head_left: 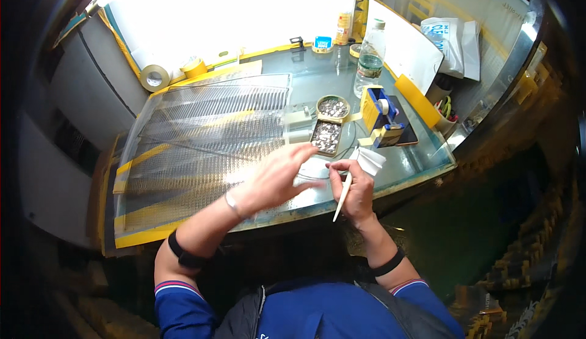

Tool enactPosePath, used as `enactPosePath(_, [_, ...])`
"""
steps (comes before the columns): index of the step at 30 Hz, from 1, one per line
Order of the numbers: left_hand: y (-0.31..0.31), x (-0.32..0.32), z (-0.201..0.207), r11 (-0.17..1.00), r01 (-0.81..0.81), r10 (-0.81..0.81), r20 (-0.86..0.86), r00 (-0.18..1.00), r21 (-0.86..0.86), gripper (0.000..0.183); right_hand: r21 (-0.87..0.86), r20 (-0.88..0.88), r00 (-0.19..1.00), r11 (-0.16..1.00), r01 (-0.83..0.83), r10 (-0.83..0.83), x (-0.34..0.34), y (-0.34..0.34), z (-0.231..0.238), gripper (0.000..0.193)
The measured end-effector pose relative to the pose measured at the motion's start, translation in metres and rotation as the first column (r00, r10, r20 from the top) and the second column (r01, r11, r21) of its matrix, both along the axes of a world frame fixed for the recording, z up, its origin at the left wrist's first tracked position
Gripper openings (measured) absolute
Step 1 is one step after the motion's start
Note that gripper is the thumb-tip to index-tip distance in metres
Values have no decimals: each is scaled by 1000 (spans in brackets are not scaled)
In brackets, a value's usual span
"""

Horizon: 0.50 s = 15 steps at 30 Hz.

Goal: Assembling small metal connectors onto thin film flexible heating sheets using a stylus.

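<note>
My left hand [273, 179] is open, its fingers spread toward the right above the front of the glass-topped table [390, 177], with nothing in it. Beside it, my right hand [359, 197] is closed around a slim cream-handled tool [343, 197], whose tapered end points down toward me. Its kind is unclear. A crumpled white paper or cloth [370, 161] shows just beyond the right knuckles; whether the hand holds it I cannot tell. Past my fingers are a rectangular tin [326, 137] and a round tin [333, 108], both full of small dark and pale pieces.
A patterned translucent sheet [201, 150] edged with yellow tape covers the table's left side. At the right stand a blue-and-yellow tape dispenser [381, 116] and a clear bottle [370, 64]. Tape rolls [155, 78] lie at the back left. A bright white panel [232, 15] rises behind.
</note>
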<state>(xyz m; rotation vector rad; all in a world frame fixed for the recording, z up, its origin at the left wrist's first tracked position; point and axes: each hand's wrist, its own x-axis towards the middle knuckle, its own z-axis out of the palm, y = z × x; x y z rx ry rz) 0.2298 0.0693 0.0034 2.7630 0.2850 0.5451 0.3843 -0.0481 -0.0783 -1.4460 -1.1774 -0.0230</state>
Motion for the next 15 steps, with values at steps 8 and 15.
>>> enactPosePath(8, [-34, -114, -37, 933, -267, 310, -163, 937, 242, 96, 22, 30, 999, 1000, -10, 9, -7, 3, 1, 11])
enactPosePath(15, [-34, -94, -35, 972, -212, 222, -100, 970, 101, 84, -30, 133, 990, 998, -48, 52, -13, 0, 6, 9])
